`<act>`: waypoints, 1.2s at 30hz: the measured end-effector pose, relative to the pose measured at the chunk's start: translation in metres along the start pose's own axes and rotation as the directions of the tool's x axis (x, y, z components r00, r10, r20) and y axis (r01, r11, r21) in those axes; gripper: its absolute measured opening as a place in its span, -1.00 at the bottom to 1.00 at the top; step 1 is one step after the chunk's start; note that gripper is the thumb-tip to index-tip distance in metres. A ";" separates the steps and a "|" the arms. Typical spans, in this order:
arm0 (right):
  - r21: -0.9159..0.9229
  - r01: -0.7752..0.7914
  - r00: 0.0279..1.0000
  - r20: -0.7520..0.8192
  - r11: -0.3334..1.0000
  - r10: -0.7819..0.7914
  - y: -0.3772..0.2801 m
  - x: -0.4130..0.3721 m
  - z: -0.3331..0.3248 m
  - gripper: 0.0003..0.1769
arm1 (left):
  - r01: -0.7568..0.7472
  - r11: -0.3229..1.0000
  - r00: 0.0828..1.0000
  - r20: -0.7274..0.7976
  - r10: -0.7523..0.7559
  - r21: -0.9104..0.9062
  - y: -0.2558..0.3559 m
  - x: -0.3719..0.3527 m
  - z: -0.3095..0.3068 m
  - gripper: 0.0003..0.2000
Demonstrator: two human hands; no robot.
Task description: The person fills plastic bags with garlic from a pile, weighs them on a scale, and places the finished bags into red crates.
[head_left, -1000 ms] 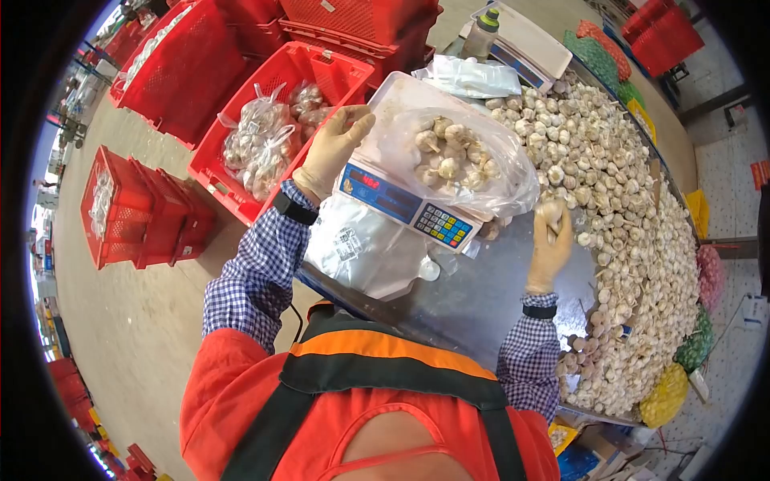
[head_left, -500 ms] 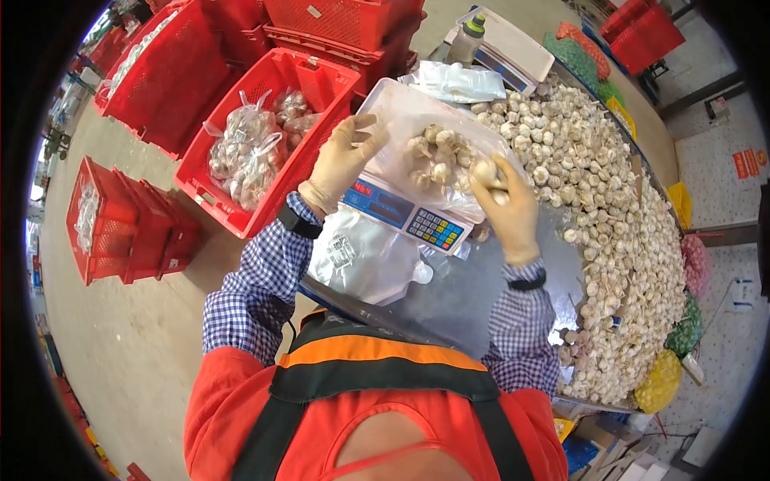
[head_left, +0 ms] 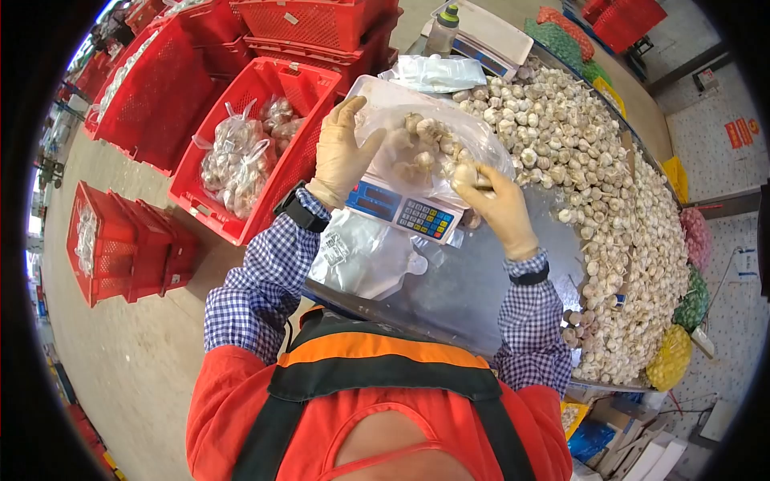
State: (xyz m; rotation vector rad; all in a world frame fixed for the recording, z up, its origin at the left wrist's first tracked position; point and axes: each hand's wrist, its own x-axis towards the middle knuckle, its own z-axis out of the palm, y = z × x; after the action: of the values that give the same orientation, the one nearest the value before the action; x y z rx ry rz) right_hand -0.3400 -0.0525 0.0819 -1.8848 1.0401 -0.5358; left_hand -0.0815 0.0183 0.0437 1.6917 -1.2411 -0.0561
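My left hand, in a pale glove, is raised at the left side of the scale, its fingers up and thumb apart, with nothing in its grasp. A clear plastic bag lies on the scale's pan. Several garlic bulbs show in the bag. My right hand, also gloved, has its fingers curled around a garlic bulb over the bag's right side. Part of that bulb is covered by the fingers. In front of the scale lies a stack of silvery plastic bags.
Loose garlic is heaped along the right of the metal table. A red crate with bagged garlic stands at the left. Behind are a bottle and a second scale. More red crates are on the floor.
My left hand has lifted its fingers upright and spread the thumb away from the bag. My right hand has moved slightly left with the garlic bulb. The scale's red digits no longer show clearly.
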 end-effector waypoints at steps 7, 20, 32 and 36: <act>-0.530 0.082 0.992 -0.039 0.844 -0.121 -0.004 0.065 0.018 -0.42 | -0.123 0.992 0.991 0.043 0.123 -0.011 0.007 -0.013 0.014 -0.49; -0.710 0.013 0.999 -0.028 0.704 -0.046 0.032 0.043 0.026 -0.48 | 0.057 0.998 0.995 0.080 -0.054 -0.040 -0.018 -0.030 0.003 -0.54; -0.740 -0.081 0.878 0.264 0.668 0.399 0.180 -0.090 -0.012 -0.45 | 0.184 0.955 0.983 0.067 -0.173 -0.232 -0.012 0.002 -0.011 -0.37; -0.720 -0.057 0.968 0.130 0.691 0.215 0.193 -0.083 -0.006 -0.42 | 0.107 0.986 0.986 0.144 -0.089 -0.128 -0.022 0.016 0.001 -0.25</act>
State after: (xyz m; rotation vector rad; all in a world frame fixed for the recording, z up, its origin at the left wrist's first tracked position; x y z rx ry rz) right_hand -0.4762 -0.0348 -0.0767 -2.4339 1.3565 0.2140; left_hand -0.0595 0.0055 0.0353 1.6516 -1.2257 -0.3154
